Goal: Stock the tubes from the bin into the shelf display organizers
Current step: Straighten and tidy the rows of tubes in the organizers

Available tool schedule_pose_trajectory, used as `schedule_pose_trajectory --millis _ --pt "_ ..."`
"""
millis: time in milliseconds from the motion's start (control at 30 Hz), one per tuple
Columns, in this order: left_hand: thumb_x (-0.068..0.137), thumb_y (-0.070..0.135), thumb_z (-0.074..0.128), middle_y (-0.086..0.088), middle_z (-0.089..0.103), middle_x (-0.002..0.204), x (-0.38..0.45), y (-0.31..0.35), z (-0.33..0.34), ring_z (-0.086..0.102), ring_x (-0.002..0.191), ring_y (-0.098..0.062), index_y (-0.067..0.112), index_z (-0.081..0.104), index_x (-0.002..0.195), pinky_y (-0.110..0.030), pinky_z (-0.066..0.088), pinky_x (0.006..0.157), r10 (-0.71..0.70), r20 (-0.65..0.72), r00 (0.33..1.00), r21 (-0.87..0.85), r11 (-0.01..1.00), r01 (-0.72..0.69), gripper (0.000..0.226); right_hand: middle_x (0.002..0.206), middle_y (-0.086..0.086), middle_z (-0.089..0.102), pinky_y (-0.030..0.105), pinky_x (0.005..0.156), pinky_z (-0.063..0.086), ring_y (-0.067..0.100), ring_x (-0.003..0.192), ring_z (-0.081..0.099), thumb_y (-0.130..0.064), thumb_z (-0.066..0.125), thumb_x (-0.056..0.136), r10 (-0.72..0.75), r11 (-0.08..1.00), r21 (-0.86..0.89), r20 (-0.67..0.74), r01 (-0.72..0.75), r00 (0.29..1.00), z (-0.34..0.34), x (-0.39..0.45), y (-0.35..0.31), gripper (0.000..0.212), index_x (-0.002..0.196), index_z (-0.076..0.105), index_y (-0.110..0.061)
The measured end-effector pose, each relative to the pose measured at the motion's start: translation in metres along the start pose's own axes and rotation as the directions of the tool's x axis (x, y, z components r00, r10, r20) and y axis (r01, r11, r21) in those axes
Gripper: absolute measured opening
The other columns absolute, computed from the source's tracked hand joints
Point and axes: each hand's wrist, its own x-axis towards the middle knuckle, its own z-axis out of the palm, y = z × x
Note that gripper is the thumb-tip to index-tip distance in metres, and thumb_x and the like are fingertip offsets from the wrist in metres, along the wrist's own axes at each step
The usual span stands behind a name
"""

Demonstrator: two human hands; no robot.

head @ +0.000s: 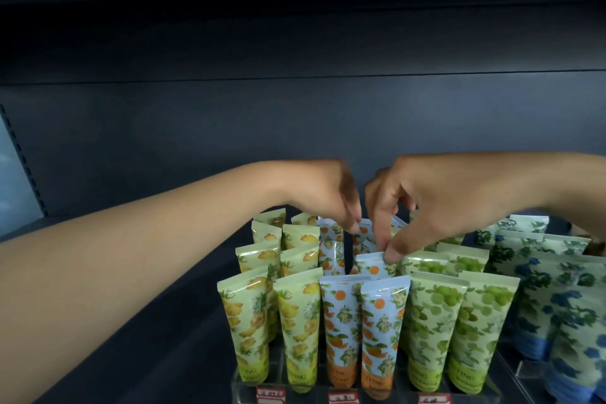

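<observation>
Nearest, the clear display organizer [249,385] holds upright tubes in rows: pineapple tubes [244,321], orange-print tubes [341,328] and green-grape tubes [426,331]. The right hand [436,203] reaches down, its grip pinching the top of a second-row orange-print tube [372,264]. The left hand [323,197] dips fingers among rear tubes; its grip is hidden.

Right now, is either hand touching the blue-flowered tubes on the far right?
No, both the left hand and right hand are over the orange-print tubes in the middle.
</observation>
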Motion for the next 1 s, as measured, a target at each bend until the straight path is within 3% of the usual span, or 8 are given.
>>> schedule_pose_trajectory --millis 133,233,333,400,600,867,1000 --pt "0.077 0.030 0.075 0.026 0.051 0.045 0.009 0.008 0.007 0.047 0.047 0.018 0.028 0.058 0.060 0.000 0.031 0.045 0.035 0.021 0.999 0.042 0.998 -0.036 0.024 0.095 -0.006 0.065 0.038 0.083 0.046 0.013 0.089 0.059 -0.041 0.077 0.068 0.005 1.000 0.006 0.003 -0.005 1.000 0.000 -0.001 0.001 0.006 0.071 0.073 -0.039" --pt "0.076 0.029 0.076 0.024 0.052 0.057 0.013 0.011 0.009 0.049 0.049 0.013 0.027 0.064 0.075 0.000 0.031 0.045 0.029 0.037 0.999 0.041 0.999 -0.030 0.013 0.088 -0.008 0.066 0.027 0.074 0.044 0.008 0.080 0.057 -0.036 0.078 0.068 0.001 0.999 0.040 -0.005 -0.001 1.000 -0.005 -0.006 0.002 0.007 0.074 0.075 -0.033" --pt "0.074 0.028 0.078 0.021 0.048 0.054 0.014 0.012 0.008 0.047 0.044 0.014 0.029 0.054 0.054 -0.002 0.030 0.042 0.038 0.029 0.999 0.072 0.997 -0.040 0.031 0.080 -0.008 0.062 0.013 0.061 0.035 -0.001 0.066 0.047 -0.031 0.080 0.069 0.011 0.996 0.086 -0.046 -0.007 0.999 -0.013 -0.011 0.004 0.006 0.072 0.075 -0.030" --pt "0.074 0.028 0.078 0.020 0.046 0.051 0.014 0.012 0.007 0.045 0.044 0.015 0.031 0.053 0.051 -0.002 0.030 0.042 0.042 0.046 0.998 0.093 0.995 -0.046 0.034 0.078 -0.006 0.060 0.011 0.062 0.035 -0.002 0.065 0.045 -0.028 0.079 0.069 0.010 0.996 0.092 -0.063 -0.004 0.998 -0.017 -0.014 0.007 0.005 0.073 0.076 -0.029" --pt "0.075 0.029 0.076 0.021 0.045 0.041 0.015 0.013 0.010 0.044 0.044 0.012 0.031 0.066 0.072 -0.005 0.030 0.042 0.045 0.083 0.996 0.083 0.995 -0.052 0.011 0.080 -0.004 0.061 0.015 0.062 0.035 0.000 0.066 0.044 -0.029 0.078 0.070 0.015 0.997 0.082 -0.071 -0.009 0.997 -0.018 -0.018 0.011 0.005 0.074 0.076 -0.029" --pt "0.075 0.034 0.076 0.019 0.045 0.049 0.016 0.014 0.012 0.045 0.050 0.013 0.030 0.065 0.069 -0.004 0.031 0.045 0.045 0.120 0.992 0.095 0.994 -0.056 0.013 0.081 -0.009 0.061 0.016 0.063 0.036 0.015 0.081 0.051 -0.031 0.078 0.070 -0.003 0.997 0.082 -0.072 0.009 0.997 -0.018 -0.016 0.014 0.007 0.076 0.075 -0.034" --pt "0.075 0.034 0.076 0.019 0.048 0.057 0.018 0.015 0.015 0.045 0.055 0.000 0.029 0.065 0.071 -0.008 0.031 0.048 0.031 0.125 0.992 0.108 0.993 -0.045 0.013 0.081 -0.013 0.062 0.015 0.063 0.036 0.015 0.084 0.052 -0.031 0.078 0.069 0.001 0.997 0.078 -0.075 0.005 0.997 -0.019 -0.017 0.014 0.008 0.076 0.075 -0.034"
